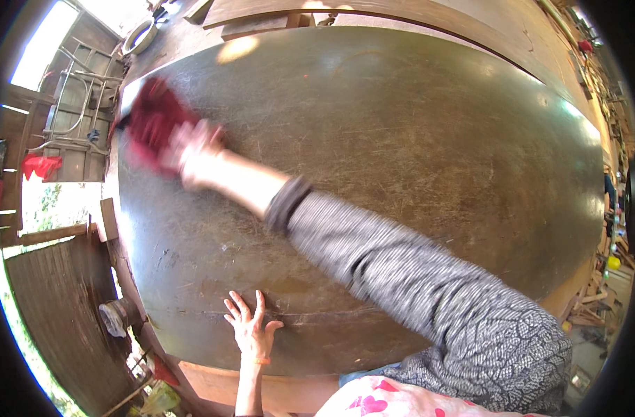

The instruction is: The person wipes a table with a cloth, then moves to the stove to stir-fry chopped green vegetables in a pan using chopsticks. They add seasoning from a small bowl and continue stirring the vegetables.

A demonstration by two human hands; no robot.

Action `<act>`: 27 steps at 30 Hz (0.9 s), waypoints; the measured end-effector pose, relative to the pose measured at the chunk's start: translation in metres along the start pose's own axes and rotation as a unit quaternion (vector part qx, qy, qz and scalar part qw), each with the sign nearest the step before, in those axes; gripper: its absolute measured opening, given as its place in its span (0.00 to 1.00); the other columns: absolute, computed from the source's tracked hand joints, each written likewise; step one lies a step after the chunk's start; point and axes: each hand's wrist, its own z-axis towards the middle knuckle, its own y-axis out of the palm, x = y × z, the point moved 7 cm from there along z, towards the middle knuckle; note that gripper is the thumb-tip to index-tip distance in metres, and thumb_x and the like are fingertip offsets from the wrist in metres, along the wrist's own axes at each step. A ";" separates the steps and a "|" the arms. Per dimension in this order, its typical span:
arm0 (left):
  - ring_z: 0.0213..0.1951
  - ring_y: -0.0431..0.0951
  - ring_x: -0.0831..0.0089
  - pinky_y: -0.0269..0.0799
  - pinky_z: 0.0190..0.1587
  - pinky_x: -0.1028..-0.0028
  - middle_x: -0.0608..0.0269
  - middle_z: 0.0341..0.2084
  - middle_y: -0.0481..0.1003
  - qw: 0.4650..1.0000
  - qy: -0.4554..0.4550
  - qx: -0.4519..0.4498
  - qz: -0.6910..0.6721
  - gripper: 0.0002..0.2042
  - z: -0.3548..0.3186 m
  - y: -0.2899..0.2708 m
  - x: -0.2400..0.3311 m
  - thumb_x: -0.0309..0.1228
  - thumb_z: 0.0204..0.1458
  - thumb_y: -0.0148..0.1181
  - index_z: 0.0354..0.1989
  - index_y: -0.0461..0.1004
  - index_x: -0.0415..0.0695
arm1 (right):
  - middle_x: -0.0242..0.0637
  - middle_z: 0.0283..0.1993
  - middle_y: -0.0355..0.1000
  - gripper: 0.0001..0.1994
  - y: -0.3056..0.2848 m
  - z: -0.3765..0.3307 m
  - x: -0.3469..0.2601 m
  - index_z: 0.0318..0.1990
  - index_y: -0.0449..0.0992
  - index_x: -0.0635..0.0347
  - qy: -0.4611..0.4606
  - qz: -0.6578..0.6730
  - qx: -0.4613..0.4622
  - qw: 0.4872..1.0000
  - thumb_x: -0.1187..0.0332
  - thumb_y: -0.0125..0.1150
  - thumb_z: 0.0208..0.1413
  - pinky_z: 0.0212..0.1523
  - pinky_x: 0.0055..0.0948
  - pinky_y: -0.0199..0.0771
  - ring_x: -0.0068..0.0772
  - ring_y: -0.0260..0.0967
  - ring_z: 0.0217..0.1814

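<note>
A large dark, scratched tabletop point(429, 153) with a dull sheen fills most of the view. My right hand point(196, 153), blurred by motion, is on a bunched dark red cloth point(154, 121) at the tabletop's far left edge. The arm, in a grey patterned sleeve, stretches across the surface from the lower right. My left hand point(251, 332) rests with fingers spread on the tabletop near its front edge and holds nothing.
Wooden boards point(470, 28) lie beyond the far edge. A metal-tube frame point(74, 104) leans against the left wall, with a red cloth piece point(41, 165) below. Corrugated sheet point(63, 313) stands at lower left. Wood scraps point(596, 297) litter the right side.
</note>
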 end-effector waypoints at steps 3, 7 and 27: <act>0.69 0.52 0.35 0.53 0.66 0.37 0.40 0.64 0.60 1.000 -0.007 0.000 0.008 0.34 0.002 0.007 0.003 0.34 0.37 0.73 0.59 0.71 0.49 | 0.42 0.78 0.46 0.22 0.101 -0.087 -0.183 0.65 0.68 0.22 -0.157 0.156 -0.189 0.957 0.54 0.49 0.62 0.67 0.81 0.35 0.68 0.36 0.78; 0.53 0.78 0.53 0.72 0.57 0.62 0.47 0.53 0.77 0.982 0.081 0.112 -0.126 0.28 -0.023 -0.006 0.013 0.35 0.45 0.71 0.56 0.75 0.39 | 0.46 0.73 0.57 0.26 0.099 -0.217 -0.204 0.63 0.71 0.37 -0.186 0.313 -0.030 0.931 0.53 0.54 0.55 0.75 0.56 0.34 0.44 0.47 0.78; 0.71 0.47 0.35 0.44 0.65 0.32 0.36 0.71 0.51 0.875 0.454 0.156 0.069 0.37 -0.233 0.258 1.157 0.43 0.49 0.68 0.68 0.63 0.44 | 0.41 0.62 0.66 0.27 -0.162 -1.552 0.660 0.62 0.70 0.42 0.592 -0.166 0.365 0.700 0.70 0.60 0.51 0.58 0.52 0.58 0.42 0.62 0.66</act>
